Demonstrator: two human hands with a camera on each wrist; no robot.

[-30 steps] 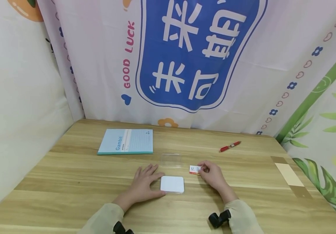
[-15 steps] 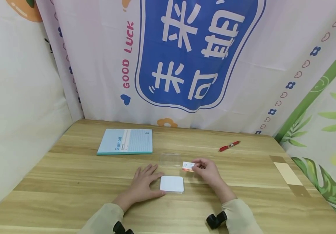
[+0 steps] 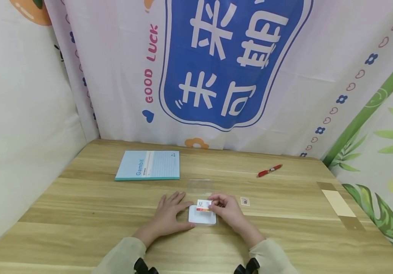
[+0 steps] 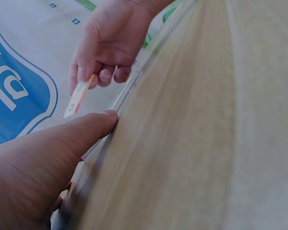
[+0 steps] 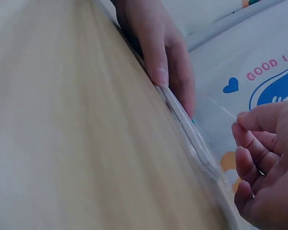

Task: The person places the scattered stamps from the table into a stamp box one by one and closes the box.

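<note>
A small white card with an orange-red lower edge is pinched between the thumb and fingertips of my right hand. In the left wrist view the card looks thin and tilted, raised over the table. Below it lies a stack of blank white cards in a shallow clear plastic tray. My left hand rests on the table at the tray's left side, fingers spread and straight. Its thumb touches the near edge, and the index fingertip is at the far left corner.
Just behind the stack lies a clear plastic lid. A small square printed piece is on the table to the right. Farther back are a blue notebook and a red pen. A printed curtain hangs behind.
My right hand has carried the small card leftward from the table's right side to over the white stack. The square piece it left behind now shows. My left hand has stayed put.
</note>
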